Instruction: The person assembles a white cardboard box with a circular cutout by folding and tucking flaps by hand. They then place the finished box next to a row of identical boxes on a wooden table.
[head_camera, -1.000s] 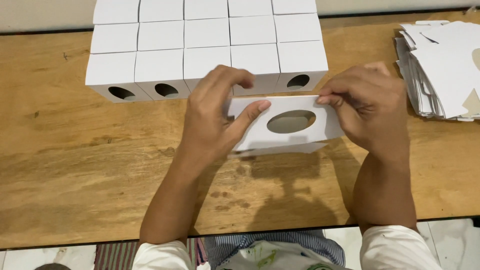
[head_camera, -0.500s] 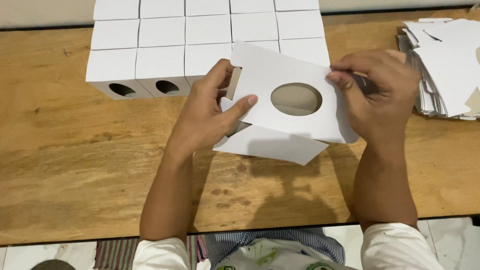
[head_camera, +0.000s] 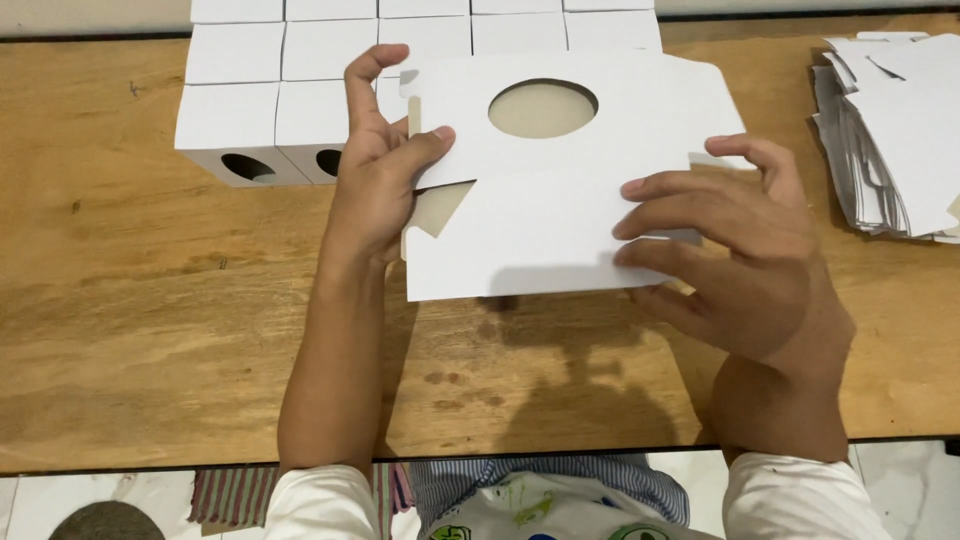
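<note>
A wooden desk (head_camera: 150, 330) with a warm, streaked brown grain fills most of the head view, its near edge running straight across the lower part of the picture. Soft shadows fall on the wood toward that near edge, so the light comes from above and beyond. Along the far edge a dark strip meets a pale wall (head_camera: 90, 15). Below the near edge lies a pale, marbled tile floor (head_camera: 900, 465), with a striped mat (head_camera: 230, 495) at the lower left.
</note>
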